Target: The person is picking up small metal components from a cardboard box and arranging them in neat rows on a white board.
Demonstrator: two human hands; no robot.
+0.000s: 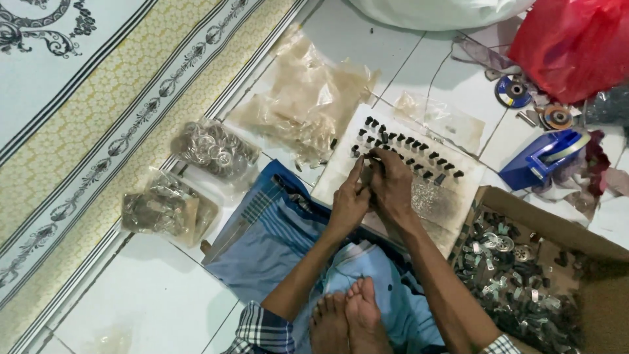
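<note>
Both hands meet over a white board: the left hand and right hand pinch one small dark part between fingertips, too small to identify. Rows of dark caps stand upright on the far side of the board, within reach. A cardboard box of metal fittings lies right; bags of rings lie left.

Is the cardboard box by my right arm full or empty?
Partly full: the open cardboard box holds a heap of small metal parts, and bare cardboard shows at its right.

White tile floor, patterned rug, plastic bags w/ maybe rings, cardboard box
</note>
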